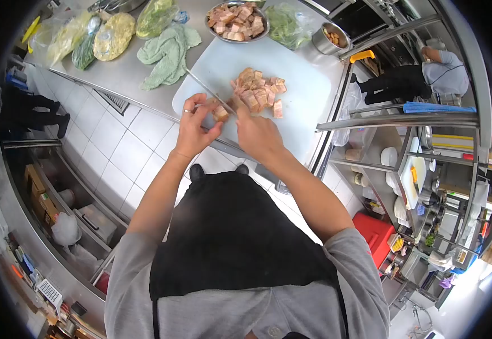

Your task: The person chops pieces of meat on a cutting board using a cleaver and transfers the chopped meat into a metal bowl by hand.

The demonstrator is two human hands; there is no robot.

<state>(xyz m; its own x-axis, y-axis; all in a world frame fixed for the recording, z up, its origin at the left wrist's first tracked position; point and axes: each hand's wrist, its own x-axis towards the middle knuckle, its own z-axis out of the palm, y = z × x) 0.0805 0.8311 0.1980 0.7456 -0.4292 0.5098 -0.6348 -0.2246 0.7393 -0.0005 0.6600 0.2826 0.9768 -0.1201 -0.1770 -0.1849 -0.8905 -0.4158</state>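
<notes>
The knife [205, 86] has a long, narrow blade of plain grey metal, and its handle is hidden inside the right hand [258, 137]. The meat piece [220, 114] under the left hand [195, 129] is small and chunky, pinkish with a browner side. The cut chunks [253, 93] beyond the knuckles are blocky, banded in pink and pale fat, with tan outer faces.

The knife's long axis runs on a slant across the white board [308, 85]: its tip points forward and to the person's left, toward the green towel [164, 53], and its handle end comes back toward the right. The meat piece is too covered by fingers to show a clear long axis. It lies near the board's front edge, beside the blade.

The right hand is closed round the knife; the left pinches the meat piece between thumb and fingers. The hands are close together over the board, which sits on the metal table [123, 72].
</notes>
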